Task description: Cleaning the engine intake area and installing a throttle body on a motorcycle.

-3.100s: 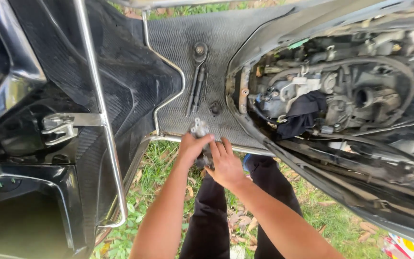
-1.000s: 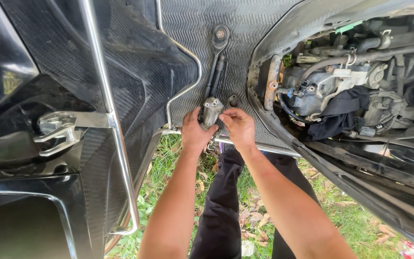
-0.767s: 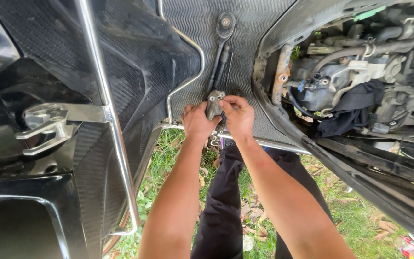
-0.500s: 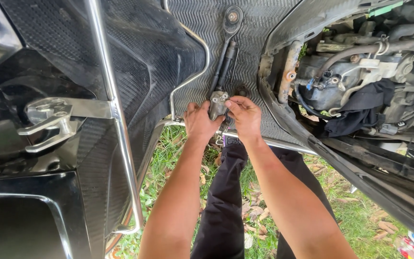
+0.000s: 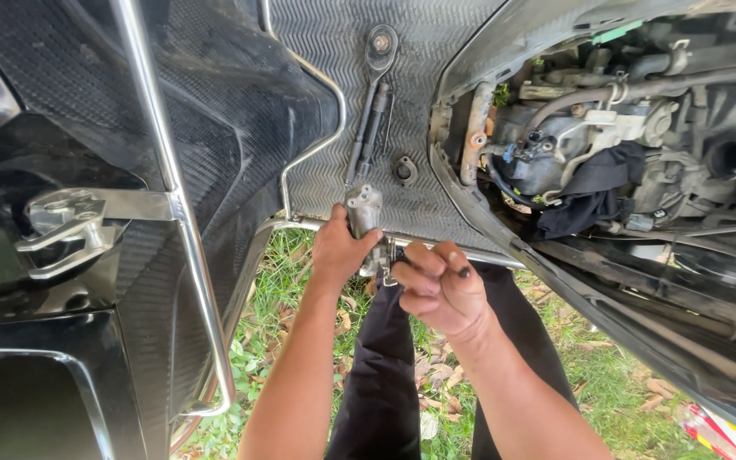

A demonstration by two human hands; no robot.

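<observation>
Both hands had dropped slightly: left hand (image 5: 340,249) gripped the small metal part (image 5: 364,211), right hand (image 5: 441,288) closed on its fitting; ratchet wrench (image 5: 370,102) lay unused.

The ribbed black rubber floor mat (image 5: 334,102) lies in the middle, with the long steel ratchet wrench (image 5: 370,102) on it and a small round black cap (image 5: 403,170) just right of the wrench's lower end. The small grey metal part (image 5: 363,213) sits below the wrench at the mat's near edge, on the chrome tube rail (image 5: 300,223), with the left hand (image 5: 340,251) on it and the right hand (image 5: 436,288) just to its right. The exposed grey engine (image 5: 606,145) lies right of the mat, the folded metal footpeg (image 5: 66,230) far left, and grass (image 5: 274,341) below.
</observation>
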